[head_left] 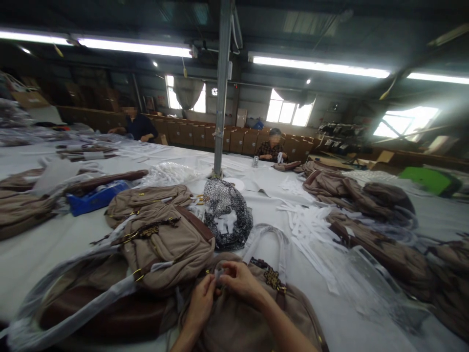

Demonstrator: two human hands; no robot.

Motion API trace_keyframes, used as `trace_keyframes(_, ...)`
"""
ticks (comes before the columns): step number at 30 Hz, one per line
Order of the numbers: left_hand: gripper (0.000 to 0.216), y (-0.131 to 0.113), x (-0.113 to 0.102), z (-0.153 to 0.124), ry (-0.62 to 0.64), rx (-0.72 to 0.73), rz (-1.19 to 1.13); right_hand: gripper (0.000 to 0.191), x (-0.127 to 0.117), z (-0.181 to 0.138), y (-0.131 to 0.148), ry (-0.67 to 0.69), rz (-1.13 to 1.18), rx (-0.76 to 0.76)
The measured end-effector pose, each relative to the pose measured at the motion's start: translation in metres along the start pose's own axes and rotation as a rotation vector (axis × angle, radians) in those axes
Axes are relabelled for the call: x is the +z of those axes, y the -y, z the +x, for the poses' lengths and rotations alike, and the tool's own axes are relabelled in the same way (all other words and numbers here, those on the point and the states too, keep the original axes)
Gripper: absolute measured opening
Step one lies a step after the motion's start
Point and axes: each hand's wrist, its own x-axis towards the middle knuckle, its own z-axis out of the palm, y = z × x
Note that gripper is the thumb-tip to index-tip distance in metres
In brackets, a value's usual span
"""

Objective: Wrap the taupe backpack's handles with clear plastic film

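Observation:
A brown fabric handbag lies on the table right in front of me, its handle wrapped in pale, thin material. At its upper left edge, my left hand and my right hand come together with closed fingertips. Between them they pinch a small whitish piece, whose exact kind is too small to make out. A spotted charm hangs on the bag near my right wrist. More brown handbags lie against it on the left, some with wrapped handles and gold-coloured rings.
A black-and-silver bundle with white scraps on it sits ahead, before a metal post. White strips and more bags lie right. A blue tape dispenser stands left. Two people work across the table.

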Motion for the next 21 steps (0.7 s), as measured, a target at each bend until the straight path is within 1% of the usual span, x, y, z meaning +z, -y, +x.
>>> trace_keyframes(3,0.031,-0.002,0.000,-0.001,0.011,-0.003,-0.017,0.012,0.004,0.004,-0.004,-0.005,-0.011,-0.014)
trace_keyframes(5,0.034,-0.005,0.000,-0.001,0.020,-0.016,-0.046,0.010,0.007,0.007,-0.006,-0.040,-0.021,-0.015)
trace_keyframes(7,0.044,-0.009,0.000,-0.002,0.033,-0.032,-0.084,0.009,0.008,0.008,-0.008,-0.069,-0.025,-0.015)
trace_keyframes(8,0.045,-0.011,0.000,-0.002,0.037,-0.035,-0.095,0.009,0.007,0.007,-0.008,-0.076,-0.024,-0.013)
trace_keyframes(10,0.040,-0.013,-0.001,-0.002,0.030,-0.030,-0.097,0.009,0.005,0.005,-0.007,-0.073,-0.014,-0.006)
trace_keyframes(13,0.034,-0.013,0.000,-0.004,-0.022,-0.020,-0.070,0.013,0.000,0.001,-0.006,-0.040,0.011,-0.005)
trace_keyframes(17,0.033,-0.007,0.001,-0.005,-0.076,-0.022,-0.057,0.037,-0.005,0.001,-0.004,0.037,0.057,0.014)
trace_keyframes(18,0.034,-0.006,0.001,-0.005,-0.083,-0.024,-0.057,0.039,-0.005,0.002,-0.003,0.063,0.066,0.021)
trace_keyframes(19,0.035,-0.006,0.001,-0.005,-0.085,-0.025,-0.060,0.037,-0.005,0.003,-0.001,0.088,0.072,0.024)
trace_keyframes(21,0.037,-0.006,0.001,-0.004,-0.077,-0.025,-0.068,0.026,-0.003,0.004,0.002,0.117,0.070,0.019)
